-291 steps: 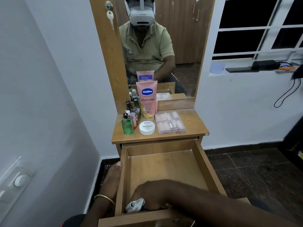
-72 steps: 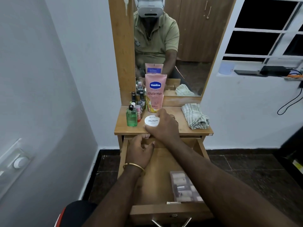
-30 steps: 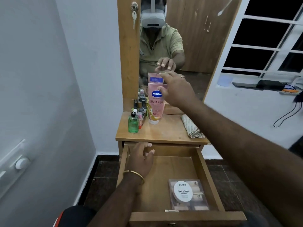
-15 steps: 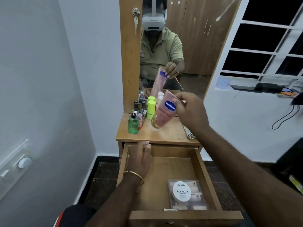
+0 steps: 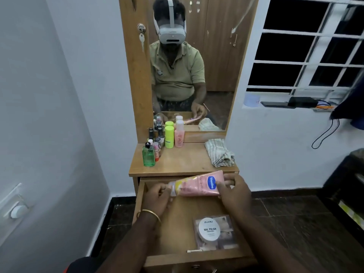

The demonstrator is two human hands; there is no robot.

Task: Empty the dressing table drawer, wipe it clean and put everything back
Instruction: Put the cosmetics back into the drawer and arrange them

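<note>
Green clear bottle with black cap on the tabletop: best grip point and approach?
Grip the green clear bottle round its wide body, below the narrow black cap. Come from the front: it stands upright at the cluster's front-left, with small bottles close behind and to its right.

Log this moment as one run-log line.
stage: refilling drawer | both hands: left hand, right hand hold pink tube over it | tabletop: bottles, cloth

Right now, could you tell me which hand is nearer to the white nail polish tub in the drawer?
Right. The right hand is directly behind the nail polish tub; the left hand is behind it and farther left.
</note>
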